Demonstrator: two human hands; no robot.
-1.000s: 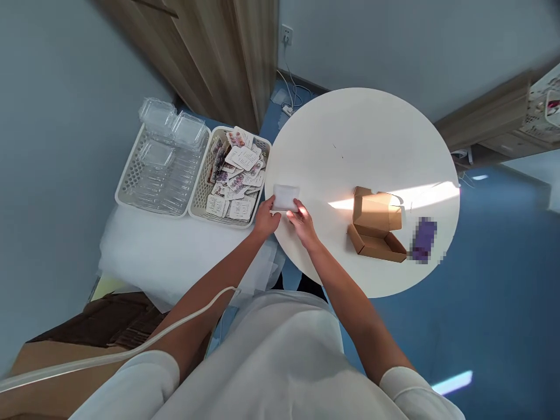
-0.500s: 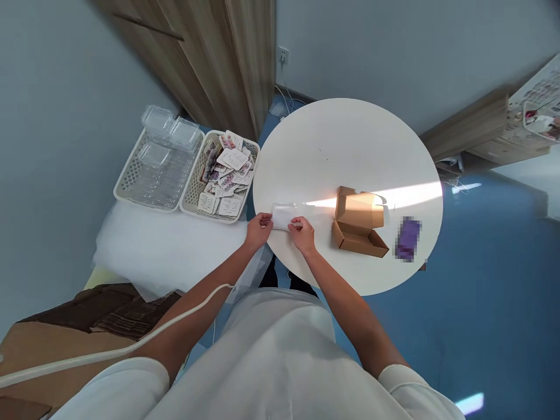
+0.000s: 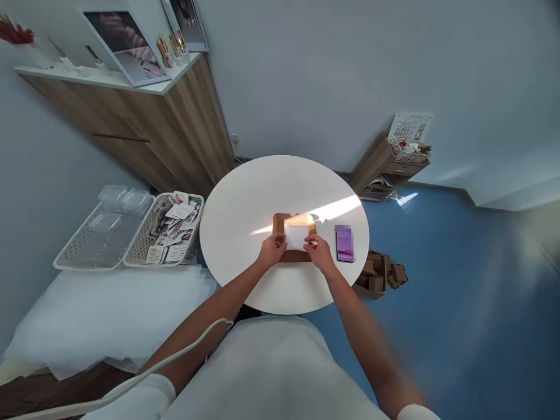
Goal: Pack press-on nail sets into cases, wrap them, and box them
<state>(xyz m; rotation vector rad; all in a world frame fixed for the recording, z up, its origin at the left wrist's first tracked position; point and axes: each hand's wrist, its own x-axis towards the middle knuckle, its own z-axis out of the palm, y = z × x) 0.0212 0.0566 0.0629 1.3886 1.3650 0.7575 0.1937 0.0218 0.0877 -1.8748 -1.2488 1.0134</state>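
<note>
My left grip [image 3: 271,251] and right grip [image 3: 320,253] pinch the white packet [image 3: 296,237] by opposite edges — over the open cardboard box [image 3: 296,256] on the round surface [image 3: 236,233]; whether they touch, I can't tell. I'd guess it's light, soft, slightly slippery — best held by both sides.

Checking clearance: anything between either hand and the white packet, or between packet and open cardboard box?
Nothing visible. The left hand and right hand hold the white packet by opposite sides, over the open cardboard box. The phone lies off to the right. The packet hides what is directly beneath it.
</note>
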